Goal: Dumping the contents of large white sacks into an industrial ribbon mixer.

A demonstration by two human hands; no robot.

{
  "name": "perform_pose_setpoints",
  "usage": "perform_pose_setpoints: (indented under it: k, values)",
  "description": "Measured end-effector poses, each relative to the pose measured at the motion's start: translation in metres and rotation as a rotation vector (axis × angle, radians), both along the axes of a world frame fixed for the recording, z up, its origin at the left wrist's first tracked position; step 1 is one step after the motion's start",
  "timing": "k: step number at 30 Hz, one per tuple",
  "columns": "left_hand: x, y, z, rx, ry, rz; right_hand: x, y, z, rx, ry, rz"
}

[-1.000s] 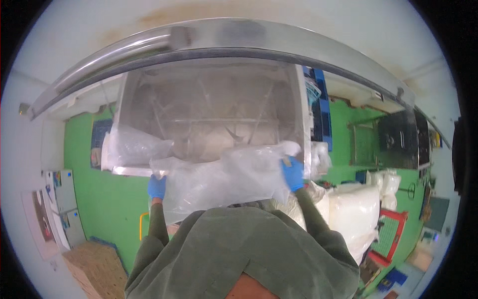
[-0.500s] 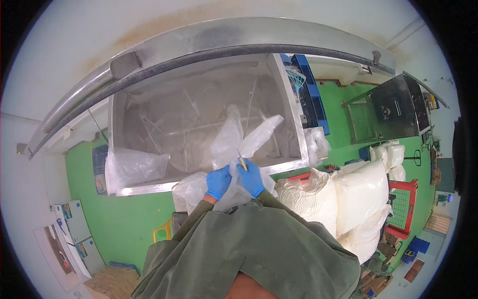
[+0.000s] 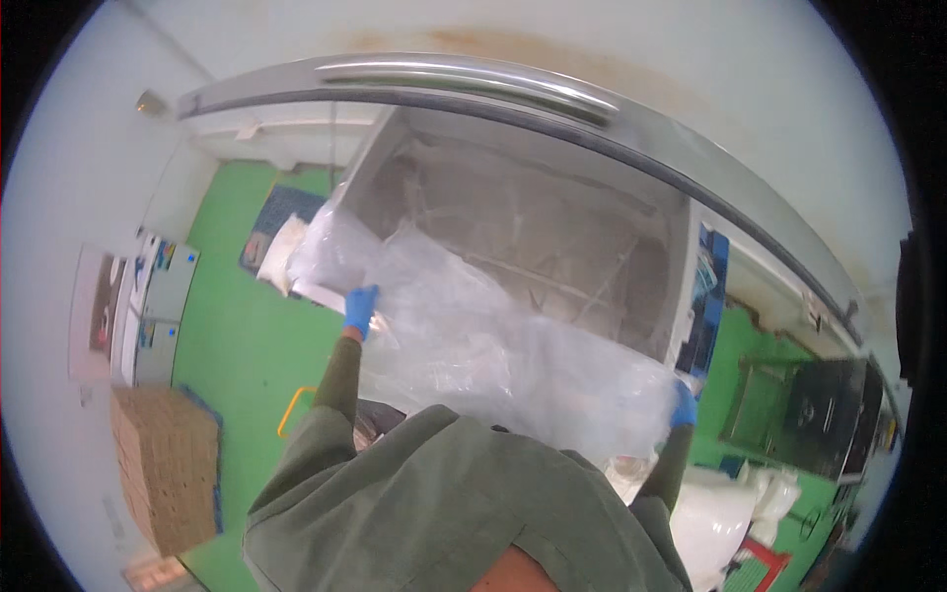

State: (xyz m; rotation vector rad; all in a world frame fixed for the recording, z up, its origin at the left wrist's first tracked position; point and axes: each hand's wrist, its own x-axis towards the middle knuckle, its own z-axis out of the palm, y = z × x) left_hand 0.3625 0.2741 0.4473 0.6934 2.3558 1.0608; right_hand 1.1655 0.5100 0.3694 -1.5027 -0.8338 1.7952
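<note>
Plastic sheet (image 3: pixel 523 360) lies spread over near side of steel tub (image 3: pixel 683 314). Left hand (image 3: pixel 361 309) closed on its edge, tub's near-left; right hand (image 3: pixel 683 405) closed on far end, tub's near-right corner.

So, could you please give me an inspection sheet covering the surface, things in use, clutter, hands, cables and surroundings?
Surface: green floor around an open metal tank.
Things in use: clear plastic sheeting spread across the tank's near side.
Clutter: bulging white bags at right; brown, cardboard-like stack at left.
Hands: blue-gloved left hand at the sheeting's left part, blue-gloved right hand at its right end; finger closure unclear.
Cables: nothing seen.
Surroundings: blue pallet beyond the tank's right wall; black cabinet farther right.
</note>
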Motion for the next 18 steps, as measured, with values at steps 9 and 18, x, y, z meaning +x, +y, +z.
perform_pose_setpoints:
  k: [9,18]
  values:
    - [-0.096,-0.039,0.079,0.713,0.129,0.323,-0.149,0.075,0.117,0.279,0.176,-0.241]
    - [-0.081,-0.023,0.147,0.891,0.173,0.538,-0.178,0.138,0.152,0.332,-0.135,-0.085]
